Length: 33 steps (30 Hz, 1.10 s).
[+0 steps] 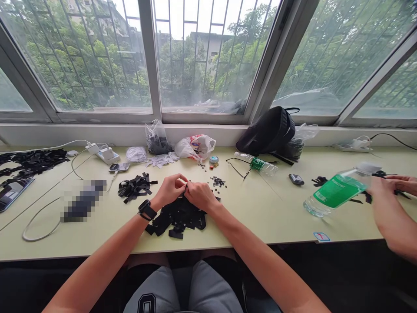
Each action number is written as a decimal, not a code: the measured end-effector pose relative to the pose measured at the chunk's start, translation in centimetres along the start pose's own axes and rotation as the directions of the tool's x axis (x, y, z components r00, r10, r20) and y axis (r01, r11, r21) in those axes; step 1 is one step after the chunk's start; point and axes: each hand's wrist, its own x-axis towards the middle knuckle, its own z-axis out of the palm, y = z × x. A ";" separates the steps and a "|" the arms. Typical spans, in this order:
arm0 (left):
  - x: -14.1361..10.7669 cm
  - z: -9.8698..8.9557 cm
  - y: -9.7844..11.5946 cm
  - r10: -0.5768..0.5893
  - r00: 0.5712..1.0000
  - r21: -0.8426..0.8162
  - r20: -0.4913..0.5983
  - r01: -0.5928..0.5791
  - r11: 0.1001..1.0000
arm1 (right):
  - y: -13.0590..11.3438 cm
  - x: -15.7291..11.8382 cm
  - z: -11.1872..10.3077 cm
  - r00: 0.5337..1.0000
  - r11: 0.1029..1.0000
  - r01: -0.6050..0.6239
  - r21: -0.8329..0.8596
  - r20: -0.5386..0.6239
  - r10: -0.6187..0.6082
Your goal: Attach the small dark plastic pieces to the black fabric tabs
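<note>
While the left hand (169, 190) meets the right hand (200, 195), shorts (202, 289) show 0

- Place type: an indoor workroom set up for small-scale handwork, resembling a small workshop.
- Work surface: a long pale green bench (228, 230) runs the full width of the view, directly beneath the windows.
- Glazing: large windows (208, 56) with metal security bars (182, 48) look onto trees and a neighbouring building, indicating an upper storey.
- Bench power: a power strip (353, 144) and a white charger (104, 153) lie on the bench.
- Materials: loose black strips (32, 161) lie in piles on the bench.
- Shared use: a second person's hand (389, 195) works at the right, and a small marked label (321, 236) is fixed at the bench edge.
</note>
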 end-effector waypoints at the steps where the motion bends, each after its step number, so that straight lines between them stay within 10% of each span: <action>1: 0.0 0.1 0.0 0.000 1.000 0.000 -0.006 0.000 1.000 | -0.1 0.0 0.0 1.000 1.000 0.001 -0.002 0.008 -0.001; 13: 0.3 0.6 -0.3 -0.061 0.995 -0.118 -0.076 0.052 0.992 | 0.0 -0.2 0.1 1.000 1.000 0.016 0.015 -0.017 -0.016; 22: 0.7 0.0 -0.9 -0.197 0.960 -0.296 -0.197 0.134 0.946 | 1.0 0.1 0.6 0.959 0.913 0.034 0.406 -0.271 0.085; 33: 0.7 0.0 -0.8 -0.187 0.976 -0.224 -0.114 0.158 0.962 | 1.2 0.2 0.9 0.981 0.899 0.100 0.427 -0.192 -0.018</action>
